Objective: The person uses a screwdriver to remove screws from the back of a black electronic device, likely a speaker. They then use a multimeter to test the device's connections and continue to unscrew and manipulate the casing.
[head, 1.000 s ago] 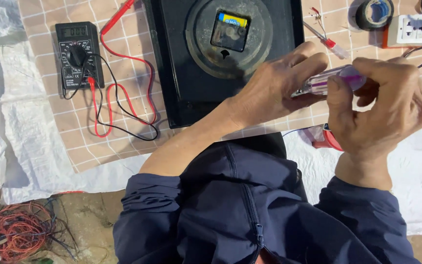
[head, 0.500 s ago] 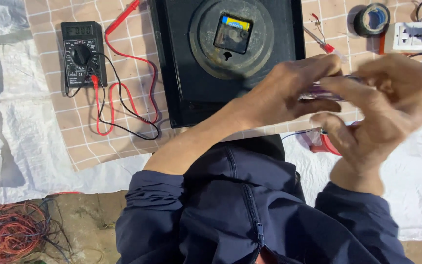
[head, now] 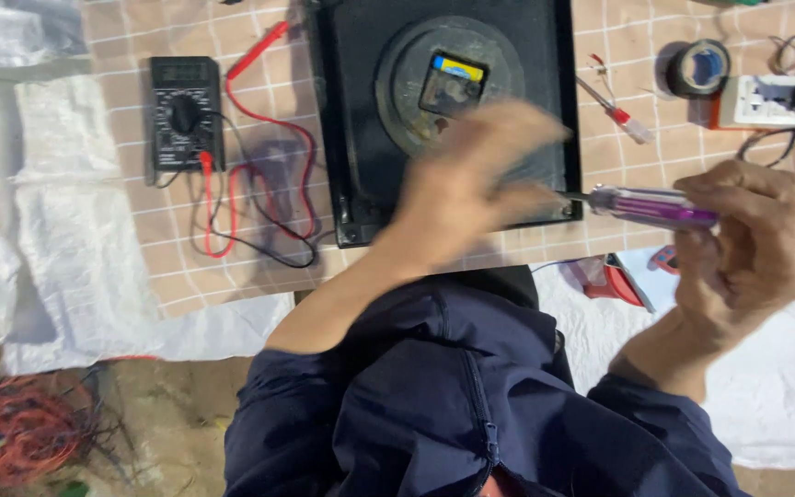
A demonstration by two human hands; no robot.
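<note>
Checked mat (head: 232, 276), white sacking (head: 75, 239) (crumpled), dirt floor (head: 167, 414)

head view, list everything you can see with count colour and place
black appliance: 1, black with a round grey centre disc, top middle
multimeter: 1, black, upper left on the checked cloth
test leads: 2, red and black, looped beside the multimeter
small screwdriver: 1, red and clear, right of the appliance
tape roll: 1, black, upper right
socket block: 1, white, far upper right
checked cloth: 1, tan, under the tools
white sheets: several, left and lower right
wire bundle: 1, orange-red, lower left floor
screwdriver: 1, purple clear handle, in the right hand
left hand: 1, blurred, over the appliance
right hand: 1, gripping the screwdriver
</note>
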